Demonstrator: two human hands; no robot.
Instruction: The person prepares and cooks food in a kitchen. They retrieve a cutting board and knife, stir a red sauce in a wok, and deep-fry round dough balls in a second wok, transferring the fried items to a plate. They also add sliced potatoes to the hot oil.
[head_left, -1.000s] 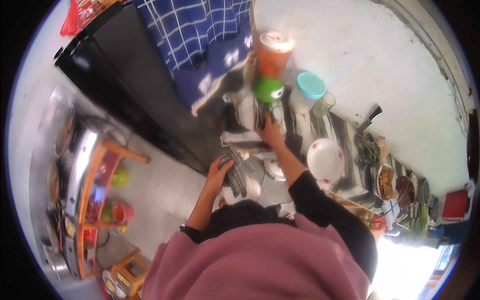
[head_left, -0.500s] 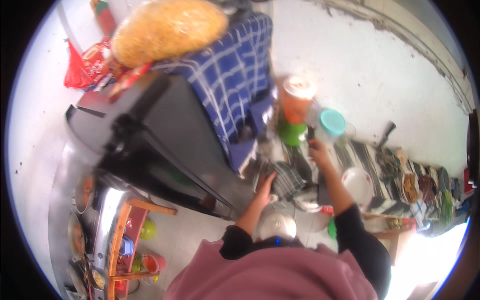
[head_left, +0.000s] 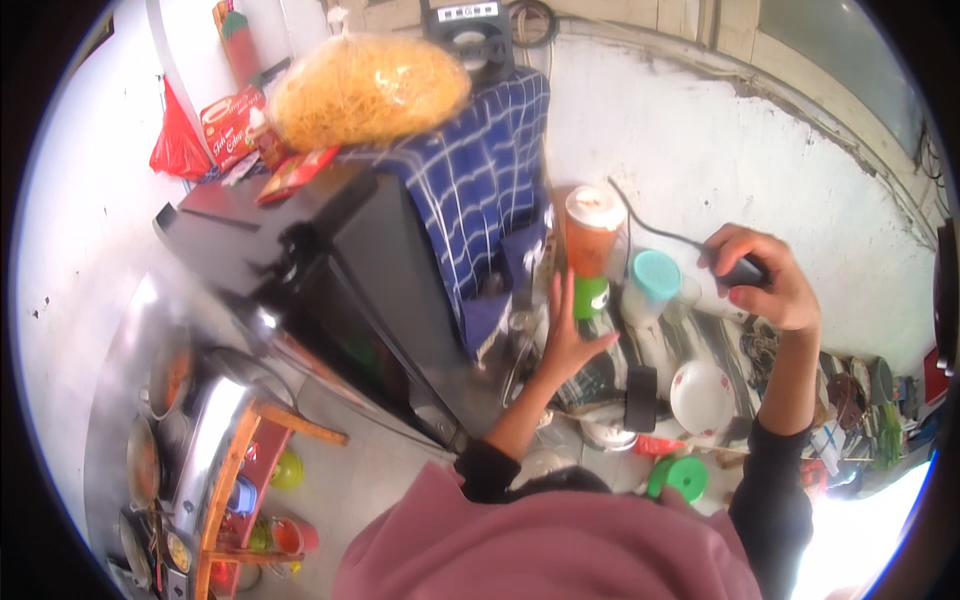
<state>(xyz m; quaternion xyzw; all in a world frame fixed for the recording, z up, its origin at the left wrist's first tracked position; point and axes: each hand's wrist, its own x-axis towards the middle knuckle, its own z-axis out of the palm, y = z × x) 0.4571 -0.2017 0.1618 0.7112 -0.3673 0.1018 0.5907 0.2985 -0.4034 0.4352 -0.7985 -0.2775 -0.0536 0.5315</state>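
My right hand [head_left: 770, 275] is raised in front of the white wall. It is closed around a dark rounded object [head_left: 742, 272] at the end of a black cord [head_left: 650, 226]; the exact kind is hard to make out. The cord arches leftward and drops behind a tall jar of orange contents [head_left: 588, 245] with a white lid and a green base [head_left: 591, 297]. Next to that base is my left hand [head_left: 568, 335], fingers stretched and thumb apart, with nothing in its grasp; whether it touches the base I cannot tell. A clear container with a turquoise lid [head_left: 656, 274] stands right of the jar.
Below the jar lie a dark rectangular object [head_left: 641, 398] and a white plate [head_left: 702, 397]. At left are a black appliance [head_left: 370, 280], a blue checked cloth [head_left: 470, 180] and a large bag of yellow food [head_left: 370, 90]. A wooden stool [head_left: 235, 470] stands on the floor.
My right hand has moved from beside the jar up and to the right, with the corded object in it. My left hand has left the dark checked cloth and risen toward the green base.
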